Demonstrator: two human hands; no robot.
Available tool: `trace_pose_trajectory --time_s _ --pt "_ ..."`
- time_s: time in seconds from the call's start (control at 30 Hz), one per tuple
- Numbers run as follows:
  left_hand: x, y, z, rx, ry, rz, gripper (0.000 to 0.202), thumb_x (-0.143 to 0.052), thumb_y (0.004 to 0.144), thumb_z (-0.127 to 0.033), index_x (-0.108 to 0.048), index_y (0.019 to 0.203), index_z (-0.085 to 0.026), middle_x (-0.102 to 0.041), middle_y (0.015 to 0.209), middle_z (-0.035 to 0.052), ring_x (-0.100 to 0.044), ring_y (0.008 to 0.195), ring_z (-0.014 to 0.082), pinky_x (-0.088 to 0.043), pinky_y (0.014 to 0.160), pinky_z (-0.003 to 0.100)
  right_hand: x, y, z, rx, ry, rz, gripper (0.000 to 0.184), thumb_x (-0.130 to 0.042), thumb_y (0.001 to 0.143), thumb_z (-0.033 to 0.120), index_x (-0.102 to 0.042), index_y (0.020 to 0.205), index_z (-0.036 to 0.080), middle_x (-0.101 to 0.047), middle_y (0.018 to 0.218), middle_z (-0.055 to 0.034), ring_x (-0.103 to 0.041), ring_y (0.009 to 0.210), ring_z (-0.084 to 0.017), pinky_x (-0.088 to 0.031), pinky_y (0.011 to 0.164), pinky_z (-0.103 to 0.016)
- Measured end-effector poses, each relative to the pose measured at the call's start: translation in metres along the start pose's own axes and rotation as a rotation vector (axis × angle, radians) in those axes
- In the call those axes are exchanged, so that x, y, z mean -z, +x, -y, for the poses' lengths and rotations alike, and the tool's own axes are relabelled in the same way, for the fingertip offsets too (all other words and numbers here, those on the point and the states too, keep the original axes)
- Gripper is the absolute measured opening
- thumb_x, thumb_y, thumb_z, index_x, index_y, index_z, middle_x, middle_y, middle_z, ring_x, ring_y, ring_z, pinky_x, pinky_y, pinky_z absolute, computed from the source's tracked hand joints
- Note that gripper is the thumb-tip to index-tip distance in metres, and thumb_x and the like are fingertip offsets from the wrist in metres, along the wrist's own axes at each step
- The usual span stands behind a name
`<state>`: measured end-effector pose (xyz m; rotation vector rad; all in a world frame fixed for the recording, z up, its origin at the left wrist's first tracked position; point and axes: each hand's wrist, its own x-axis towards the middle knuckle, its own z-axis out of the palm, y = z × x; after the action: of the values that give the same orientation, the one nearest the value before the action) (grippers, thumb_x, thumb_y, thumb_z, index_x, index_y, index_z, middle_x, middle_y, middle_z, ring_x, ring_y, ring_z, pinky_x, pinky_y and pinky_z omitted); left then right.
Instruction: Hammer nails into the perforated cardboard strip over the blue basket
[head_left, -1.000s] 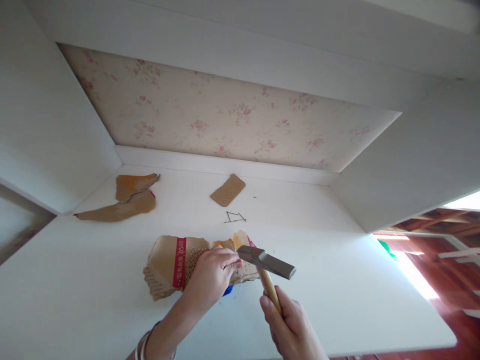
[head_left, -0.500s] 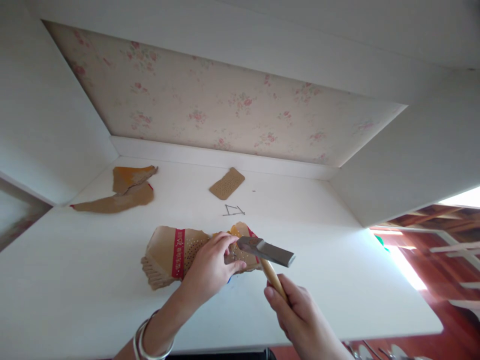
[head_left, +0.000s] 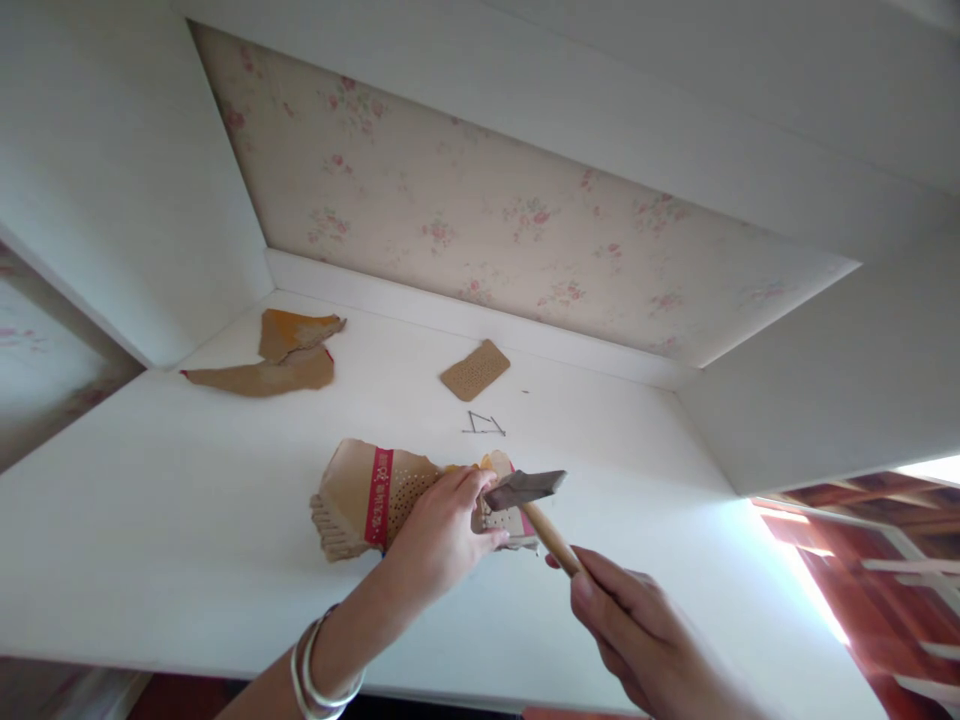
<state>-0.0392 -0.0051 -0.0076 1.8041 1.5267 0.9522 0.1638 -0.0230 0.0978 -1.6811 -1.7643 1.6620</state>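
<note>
The perforated card [head_left: 375,495] lies flat on the white shelf [head_left: 187,520], and a tapping stroke looks to be in hand. The left hand [head_left: 442,535] pins the card's right end, fingers bent and pinched close; what they nip is too small to tell. The right hand [head_left: 637,625] is closed round the hammer [head_left: 525,488], whose head sits just right of them. A blow there calls for a short tap clear of the fingertips. Loose nails [head_left: 486,425] lie behind the card, the shelf's front edge runs near before it, and there is bare board to its right.
</note>
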Motion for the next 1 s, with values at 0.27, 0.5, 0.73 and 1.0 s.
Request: trace_pose_trajectory --time_s 0.27,0.5,0.73,1.0 --pt "0.0 0.0 0.002 -0.009 -0.002 -0.002 0.057 -0.085 0.067 -0.02 -0.057 0.117 -0.023 -0.065 0.102 0.0018 -0.062 0.09 0.0209 -0.05 0.085 0.034 -0.004 0.001 -0.007 -0.011 0.019 -0.003 0.053 -0.043 0.087 0.074 -0.05 0.081 0.021 -0.024 0.055 0.0108 -0.018 0.043 -0.005 -0.013 0.037 -0.022" --pt "-0.001 -0.001 0.001 0.007 -0.013 0.001 0.07 -0.081 0.07 -0.017 -0.048 0.132 -0.025 -0.064 0.1 0.0021 -0.062 0.092 0.0214 -0.049 0.086 0.035 -0.003 -0.002 0.002 0.004 -0.066 -0.023 0.049 -0.041 0.091 0.069 -0.052 0.083 0.022 -0.028 0.057 0.0096 -0.018 0.043 -0.006 -0.013 0.037 -0.023" --pt "-0.004 -0.002 0.005 0.02 -0.05 -0.008 0.077 -0.08 0.07 -0.019 -0.043 0.138 -0.027 -0.064 0.104 0.003 -0.061 0.094 0.0221 -0.048 0.089 0.036 -0.003 0.0 0.003 0.059 -0.116 -0.09 0.051 -0.046 0.087 0.07 -0.053 0.075 0.022 -0.036 0.057 0.0066 -0.029 0.046 -0.008 -0.021 0.039 -0.022" --pt "-0.003 -0.001 0.005 0.026 -0.063 0.006 0.079 -0.079 0.071 -0.018 -0.041 0.14 -0.026 -0.064 0.112 0.0053 -0.06 0.097 0.0222 -0.047 0.091 0.037 -0.004 -0.001 0.003 0.07 -0.116 -0.052 0.049 -0.048 0.087 0.069 -0.053 0.076 0.022 -0.036 0.059 0.0067 -0.029 0.046 -0.008 -0.021 0.04 -0.023"
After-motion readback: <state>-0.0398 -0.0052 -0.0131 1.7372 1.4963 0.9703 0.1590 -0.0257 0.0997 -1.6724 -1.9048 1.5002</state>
